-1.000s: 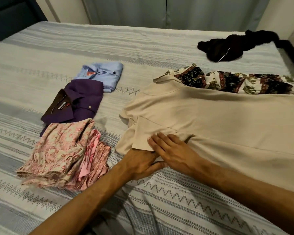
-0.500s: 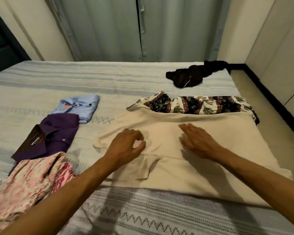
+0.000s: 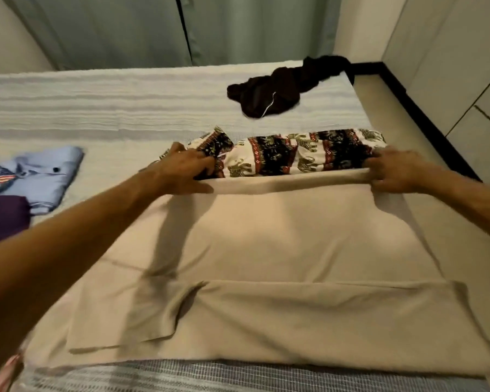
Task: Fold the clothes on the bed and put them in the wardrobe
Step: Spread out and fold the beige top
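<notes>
The beige garment (image 3: 266, 244) lay flat on the bed (image 3: 96, 108), near edge already folded inward. The left hand (image 3: 181, 171) and the right hand (image 3: 393, 172) each gripped 1 end of its far edge, fingers curled over the cloth. The patterned garment (image 3: 289, 155) lay touching that edge. Risk: uneven pull would skew the fold; curled fingers could snag the patterned garment and drag it along.

- Setting: a home bedroom.
- A bed (image 3: 130, 108) with a striped, woven cover fills most of the view.
- Garments are laid out on it, among them a folded blue shirt (image 3: 44, 176).
- Long grey-green curtains (image 3: 119, 29) hang behind the bed.
- Pale cabinet panels (image 3: 464, 66) line the right wall.
</notes>
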A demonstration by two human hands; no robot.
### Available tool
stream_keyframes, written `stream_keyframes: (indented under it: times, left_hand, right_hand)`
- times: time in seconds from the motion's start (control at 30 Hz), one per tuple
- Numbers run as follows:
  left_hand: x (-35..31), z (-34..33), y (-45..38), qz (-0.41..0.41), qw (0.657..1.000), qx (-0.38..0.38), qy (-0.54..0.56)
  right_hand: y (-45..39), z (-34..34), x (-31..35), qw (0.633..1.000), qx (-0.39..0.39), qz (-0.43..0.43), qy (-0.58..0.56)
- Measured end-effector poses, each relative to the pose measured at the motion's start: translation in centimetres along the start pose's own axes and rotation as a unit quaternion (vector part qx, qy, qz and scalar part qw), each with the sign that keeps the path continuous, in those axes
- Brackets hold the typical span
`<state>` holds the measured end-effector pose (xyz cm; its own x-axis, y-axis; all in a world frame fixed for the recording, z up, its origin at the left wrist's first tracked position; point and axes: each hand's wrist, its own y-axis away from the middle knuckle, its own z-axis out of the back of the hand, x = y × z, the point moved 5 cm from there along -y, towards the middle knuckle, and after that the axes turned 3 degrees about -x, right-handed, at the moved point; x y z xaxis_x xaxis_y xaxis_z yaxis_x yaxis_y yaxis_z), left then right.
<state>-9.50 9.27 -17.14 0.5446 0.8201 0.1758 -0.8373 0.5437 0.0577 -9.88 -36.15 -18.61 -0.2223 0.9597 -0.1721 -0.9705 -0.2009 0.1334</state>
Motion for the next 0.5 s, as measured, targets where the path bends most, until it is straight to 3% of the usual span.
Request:
stream_keyframes:
  times: [0.17, 0.23, 0.37, 0.43, 0.5]
  left_hand:
    - [0.4, 0.0, 2.8, -0.085, 0.994, -0.058, -0.047]
    - [-0.2, 0.1, 4.6, -0.121, 0.988, -0.074, -0.053]
    - [-3.0, 2.6, 9.4, -0.186, 0.973, -0.131, -0.048]
    - [-4.9, 2.6, 12.6, -0.250, 0.954, -0.143, -0.079]
    - [-6.8, 0.9, 14.6, -0.286, 0.943, -0.104, -0.135]
  right_hand:
    - [3.1, 2.2, -1.0, 0.995, -0.071, 0.015, -0.066]
    - [5.4, 2.7, -0.4, 0.989, -0.139, 0.044, -0.008]
    - [12.0, 3.4, 1.0, 0.944, -0.277, 0.156, 0.090]
    - [15.0, 2.0, 1.7, 0.937, -0.278, 0.193, 0.090]
    - [17.0, -0.5, 2.6, 0.934, -0.250, 0.233, 0.109]
